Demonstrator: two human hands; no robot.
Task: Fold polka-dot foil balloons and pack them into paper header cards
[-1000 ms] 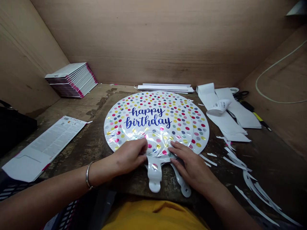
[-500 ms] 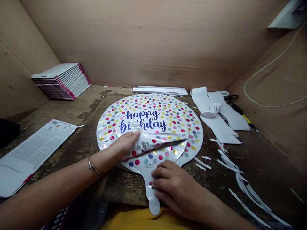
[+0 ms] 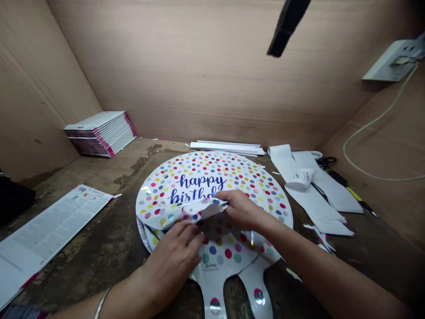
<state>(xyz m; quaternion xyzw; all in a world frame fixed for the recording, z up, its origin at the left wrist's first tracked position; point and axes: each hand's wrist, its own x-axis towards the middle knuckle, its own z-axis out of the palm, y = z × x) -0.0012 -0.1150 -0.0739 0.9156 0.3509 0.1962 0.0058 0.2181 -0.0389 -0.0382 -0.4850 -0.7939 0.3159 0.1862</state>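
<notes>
Flat round foil balloons [image 3: 199, 166] with coloured dots and blue "happy birthday" lettering lie stacked on the worktable, their tails pointing at me. The lower part of the top balloon is lifted and folded. My right hand [image 3: 241, 208] pinches this raised edge near the middle, its fingers closed. My left hand [image 3: 177, 252], with a bracelet at the wrist, is at the fold's left side, fingers bent and their tips partly hidden under the foil. Beneath the fold shows another dotted balloon surface [image 3: 221, 259] marked "prima".
Folded printed cards [image 3: 108, 133] are stacked at the back left, and a long printed sheet [image 3: 53, 239] lies at the left. White strips [image 3: 227, 147] lie behind the balloons. Paper labels [image 3: 308, 195], scissors [image 3: 327, 161] and a yellow-black tool [image 3: 360, 199] are at the right.
My right hand has moved from the balloon's tail up to the raised foil edge. My left hand has shifted lower. A second tail now shows at the right, and the view has tilted upward.
</notes>
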